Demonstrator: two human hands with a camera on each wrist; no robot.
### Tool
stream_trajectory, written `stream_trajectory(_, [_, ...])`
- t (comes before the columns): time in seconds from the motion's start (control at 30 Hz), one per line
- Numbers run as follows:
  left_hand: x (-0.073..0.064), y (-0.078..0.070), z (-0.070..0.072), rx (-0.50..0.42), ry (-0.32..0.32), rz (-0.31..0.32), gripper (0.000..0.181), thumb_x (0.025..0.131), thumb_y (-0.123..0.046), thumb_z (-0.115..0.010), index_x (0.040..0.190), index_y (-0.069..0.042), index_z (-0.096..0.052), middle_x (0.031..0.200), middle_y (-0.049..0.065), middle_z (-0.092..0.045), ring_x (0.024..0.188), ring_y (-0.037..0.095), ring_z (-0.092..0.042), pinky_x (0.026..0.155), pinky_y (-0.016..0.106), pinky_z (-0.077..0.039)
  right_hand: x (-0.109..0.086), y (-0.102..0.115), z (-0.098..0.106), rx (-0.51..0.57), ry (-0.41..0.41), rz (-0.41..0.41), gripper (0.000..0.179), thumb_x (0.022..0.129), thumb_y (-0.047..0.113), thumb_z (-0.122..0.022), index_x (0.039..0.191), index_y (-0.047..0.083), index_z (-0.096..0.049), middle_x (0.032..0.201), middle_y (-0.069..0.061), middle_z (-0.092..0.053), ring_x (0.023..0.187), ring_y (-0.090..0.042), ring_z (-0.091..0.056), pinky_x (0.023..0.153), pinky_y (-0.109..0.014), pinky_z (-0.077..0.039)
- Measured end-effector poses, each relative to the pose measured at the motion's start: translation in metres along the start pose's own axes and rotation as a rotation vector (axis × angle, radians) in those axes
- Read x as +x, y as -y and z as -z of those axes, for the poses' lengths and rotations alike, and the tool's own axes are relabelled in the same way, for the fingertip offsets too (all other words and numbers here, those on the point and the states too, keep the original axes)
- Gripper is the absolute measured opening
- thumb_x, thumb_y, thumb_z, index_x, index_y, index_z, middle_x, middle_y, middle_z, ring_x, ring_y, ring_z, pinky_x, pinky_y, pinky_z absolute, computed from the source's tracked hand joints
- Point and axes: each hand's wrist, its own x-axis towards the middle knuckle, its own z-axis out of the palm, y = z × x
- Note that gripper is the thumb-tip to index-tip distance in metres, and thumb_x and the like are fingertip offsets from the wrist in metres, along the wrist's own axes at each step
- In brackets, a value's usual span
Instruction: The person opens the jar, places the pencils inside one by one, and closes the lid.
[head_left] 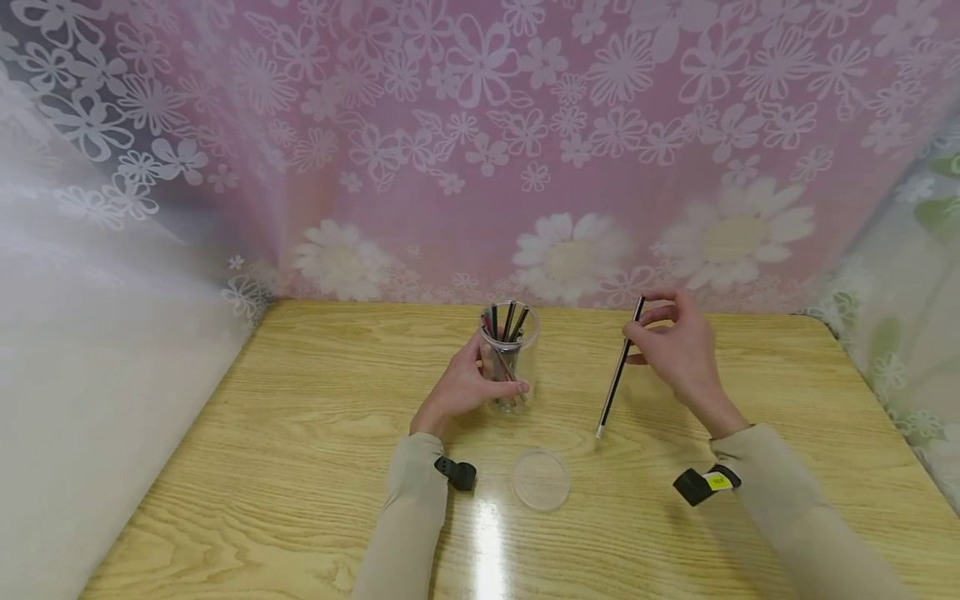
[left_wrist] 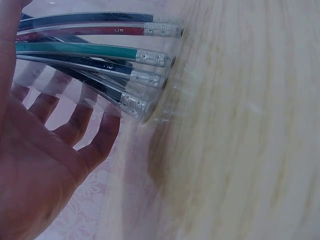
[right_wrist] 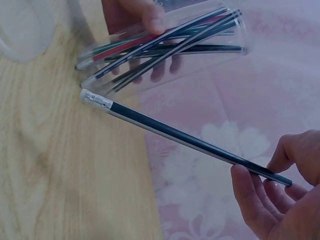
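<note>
In the head view my left hand grips a clear plastic jar, fingers round its far side and thumb across the front. Several pencils lean inside, mostly dark, with red and green ones among them. The left wrist view shows their eraser ends down at the jar's bottom. To the right, my right hand pinches a black-and-silver striped pencil near its upper end. This pencil slants down to the left, its white eraser lowest, close over the table and apart from the jar.
A round clear lid lies flat on the wood-grain table, in front of the jar. Flowered curtains hang behind the table and along both sides. Black wrist cameras are strapped over both sleeves.
</note>
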Motion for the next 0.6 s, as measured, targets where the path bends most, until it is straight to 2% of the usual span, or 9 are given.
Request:
stream_trajectory(0.2, [0.0,-0.001,0.0,0.001,-0.002,0.001,0.096,0.074,-0.045,-0.092,0.153,-0.042,-0.037,0.144,0.0,-0.054,0.133,0.023,-0.052,0.105,0.05,-0.047,0.001,0.016,0.003,0.077,-0.033,0.033,0.04,0.093,0.007,-0.065,0.128,0.021,-0.05,0.094,0.002,-0.055,0.066,-0.003,-0.066,0.058,-0.032,-0.061])
stream_trajectory(0.33, [0.0,0.0,0.0,0.007,-0.005,-0.003,0.095,0.074,-0.045,-0.092,0.152,-0.043,-0.037,0.144,0.0,-0.054,0.134,0.023,-0.052,0.104,0.051,-0.047,0.002,0.026,0.005,0.151,-0.064,0.082,0.041,0.092,0.002,-0.066,0.126,0.019,-0.052,0.092,0.002,-0.055,0.065,-0.004,-0.065,0.057,-0.03,-0.06])
stream_trajectory(0.6, [0.0,-0.001,0.0,0.005,0.002,-0.011,0.1,0.074,-0.047,-0.091,0.154,-0.045,-0.032,0.147,0.0,-0.052,0.135,0.024,-0.052,0.105,0.051,-0.047,0.008,0.044,0.009,0.375,-0.111,0.181,0.044,0.087,-0.01,-0.064,0.121,0.016,-0.056,0.09,-0.004,-0.056,0.061,-0.007,-0.065,0.053,-0.029,-0.059])
